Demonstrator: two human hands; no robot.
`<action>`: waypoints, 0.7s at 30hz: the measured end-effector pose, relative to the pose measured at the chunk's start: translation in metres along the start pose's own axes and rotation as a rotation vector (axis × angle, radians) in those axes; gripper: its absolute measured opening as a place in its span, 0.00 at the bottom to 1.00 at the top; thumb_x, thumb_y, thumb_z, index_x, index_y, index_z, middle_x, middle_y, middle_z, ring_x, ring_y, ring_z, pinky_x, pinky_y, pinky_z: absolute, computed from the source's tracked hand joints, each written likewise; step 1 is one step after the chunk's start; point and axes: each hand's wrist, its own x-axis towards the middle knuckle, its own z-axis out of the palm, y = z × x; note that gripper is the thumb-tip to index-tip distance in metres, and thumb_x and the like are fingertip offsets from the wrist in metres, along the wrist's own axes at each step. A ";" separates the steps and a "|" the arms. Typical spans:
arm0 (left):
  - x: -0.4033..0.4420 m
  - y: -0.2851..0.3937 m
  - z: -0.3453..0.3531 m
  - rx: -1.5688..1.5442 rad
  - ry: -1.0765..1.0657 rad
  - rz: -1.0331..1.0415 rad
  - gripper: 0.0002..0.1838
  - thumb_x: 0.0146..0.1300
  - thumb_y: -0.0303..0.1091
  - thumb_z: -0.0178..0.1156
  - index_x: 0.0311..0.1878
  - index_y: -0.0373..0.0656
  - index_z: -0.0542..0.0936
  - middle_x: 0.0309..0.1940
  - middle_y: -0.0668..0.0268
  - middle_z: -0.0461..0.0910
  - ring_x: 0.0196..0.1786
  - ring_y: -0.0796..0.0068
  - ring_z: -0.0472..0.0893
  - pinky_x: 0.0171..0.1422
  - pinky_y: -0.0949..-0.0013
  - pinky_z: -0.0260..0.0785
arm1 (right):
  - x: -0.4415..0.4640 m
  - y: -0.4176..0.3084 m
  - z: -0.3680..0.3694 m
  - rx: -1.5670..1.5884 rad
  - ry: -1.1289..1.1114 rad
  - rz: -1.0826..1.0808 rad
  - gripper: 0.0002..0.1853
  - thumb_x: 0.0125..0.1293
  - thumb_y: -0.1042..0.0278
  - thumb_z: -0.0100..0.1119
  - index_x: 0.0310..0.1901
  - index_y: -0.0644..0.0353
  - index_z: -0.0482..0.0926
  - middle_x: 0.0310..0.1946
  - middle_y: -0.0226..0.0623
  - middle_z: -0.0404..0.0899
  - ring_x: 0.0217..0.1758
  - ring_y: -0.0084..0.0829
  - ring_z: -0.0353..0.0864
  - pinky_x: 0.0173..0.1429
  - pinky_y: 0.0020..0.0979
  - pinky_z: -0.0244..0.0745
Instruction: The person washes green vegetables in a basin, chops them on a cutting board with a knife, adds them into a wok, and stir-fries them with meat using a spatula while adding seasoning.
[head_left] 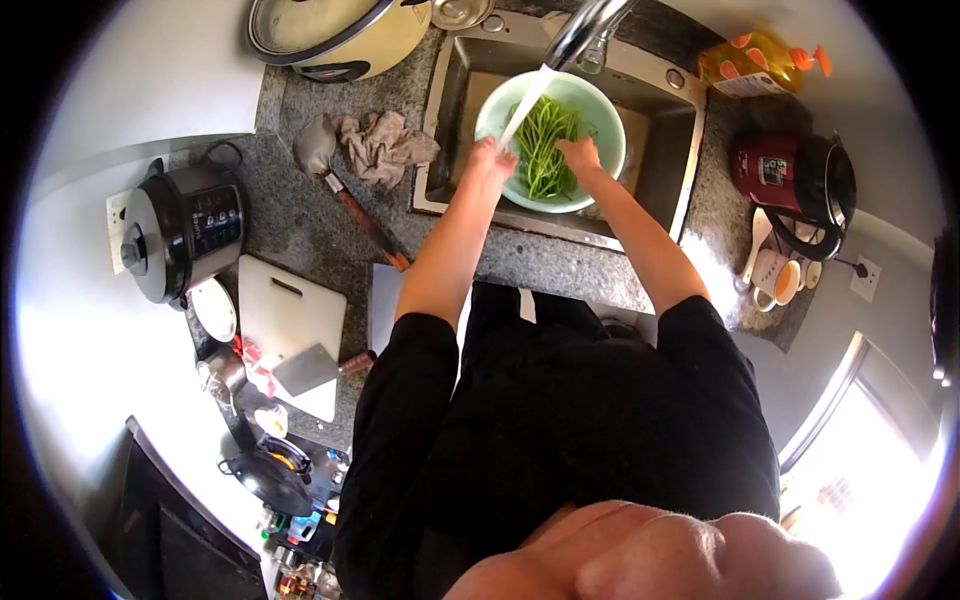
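Note:
A pale green bowl [612, 118] sits in the sink [660, 150] and holds long, thin green stems, a leafy vegetable [543, 135]. Water from the faucet [585, 32] streams into its left side. My left hand [490, 160] is closed at the bowl's left rim, its thumb turned inward beside the stream. Over the opposite rim reaches my right hand [580, 157], its fingers closed against the green stems. Some fingertips of both hands are hidden.
Left of the sink lie a crumpled cloth [385, 148] and a long-handled spatula [350, 200]. A cleaver [310, 370] rests on the white cutting board [290, 310]. A pressure cooker [190, 230] stands farther left. A red kettle [785, 175], a soap bottle [755, 65] and a cup [775, 277] are right.

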 end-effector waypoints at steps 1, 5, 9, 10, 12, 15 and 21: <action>-0.007 -0.002 0.003 0.045 0.126 -0.018 0.14 0.70 0.38 0.45 0.53 0.43 0.69 0.57 0.49 0.67 0.52 0.57 0.70 0.65 0.41 0.62 | 0.009 0.007 -0.004 -0.031 0.049 0.096 0.48 0.54 0.38 0.65 0.67 0.69 0.64 0.64 0.52 0.70 0.65 0.46 0.72 0.65 0.42 0.70; -0.042 -0.004 -0.012 0.104 0.168 -0.054 0.13 0.70 0.36 0.46 0.51 0.38 0.68 0.55 0.50 0.70 0.54 0.54 0.70 0.64 0.44 0.63 | 0.041 0.021 0.029 -0.191 0.228 0.303 0.59 0.44 0.28 0.68 0.65 0.73 0.63 0.63 0.55 0.69 0.65 0.46 0.72 0.66 0.41 0.69; -0.057 0.005 -0.006 0.072 0.080 0.009 0.17 0.70 0.38 0.48 0.55 0.37 0.67 0.58 0.50 0.68 0.59 0.52 0.69 0.66 0.46 0.61 | 0.013 -0.026 0.101 -0.554 0.341 0.166 0.62 0.43 0.26 0.67 0.68 0.69 0.56 0.61 0.46 0.62 0.66 0.43 0.61 0.63 0.49 0.67; -0.056 0.006 -0.011 0.161 0.077 0.042 0.20 0.70 0.39 0.49 0.60 0.37 0.65 0.62 0.50 0.65 0.63 0.50 0.68 0.68 0.46 0.60 | 0.006 -0.024 0.112 -0.623 0.301 0.020 0.61 0.42 0.29 0.69 0.68 0.69 0.55 0.60 0.46 0.62 0.67 0.44 0.60 0.63 0.49 0.67; -0.054 0.010 -0.022 0.229 0.103 0.063 0.31 0.71 0.42 0.50 0.72 0.38 0.56 0.72 0.48 0.55 0.70 0.48 0.63 0.69 0.46 0.57 | -0.005 -0.018 0.122 -0.780 0.230 -0.261 0.55 0.48 0.42 0.70 0.70 0.66 0.53 0.57 0.47 0.63 0.65 0.47 0.63 0.61 0.49 0.70; -0.042 0.018 -0.040 0.088 0.169 -0.047 0.31 0.67 0.45 0.55 0.68 0.40 0.62 0.62 0.52 0.67 0.64 0.52 0.66 0.66 0.44 0.57 | 0.015 -0.008 0.134 -0.727 0.228 -0.403 0.49 0.54 0.52 0.68 0.72 0.63 0.52 0.58 0.49 0.62 0.60 0.48 0.69 0.57 0.49 0.75; -0.035 0.024 -0.029 0.234 0.153 -0.054 0.41 0.67 0.53 0.56 0.75 0.42 0.52 0.74 0.49 0.53 0.74 0.47 0.57 0.73 0.40 0.50 | 0.014 -0.026 0.102 -0.460 -0.191 -0.198 0.43 0.51 0.63 0.67 0.68 0.64 0.59 0.47 0.52 0.78 0.50 0.45 0.82 0.53 0.41 0.79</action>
